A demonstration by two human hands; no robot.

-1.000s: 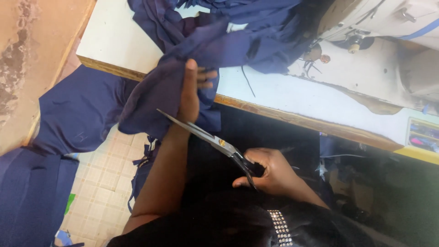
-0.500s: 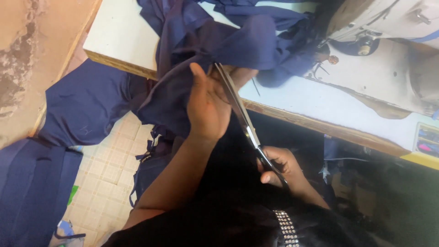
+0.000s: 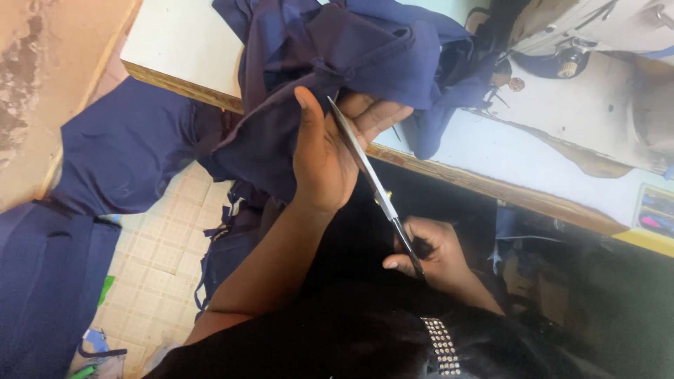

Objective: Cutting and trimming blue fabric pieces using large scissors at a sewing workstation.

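My left hand (image 3: 330,151) grips a fold of dark blue fabric (image 3: 365,56) at the near edge of a white table (image 3: 182,49). Long metal scissors (image 3: 365,172) lie across that hand's palm, the blade tip up by the fabric near the fingers. My right hand (image 3: 432,253) holds the scissors' handles lower down, close to my body. The blades look closed or nearly so. Part of the fabric hangs off the table edge below my left hand.
A sewing machine (image 3: 597,35) stands at the table's far right. More dark blue fabric (image 3: 119,151) lies heaped on the tiled floor (image 3: 168,238) at the left. A small coloured box (image 3: 656,210) sits at the table's right edge.
The scissors swung from pointing left, low by my lap, up to the fabric at the table edge. My left hand turned palm up, gripping the fabric higher.
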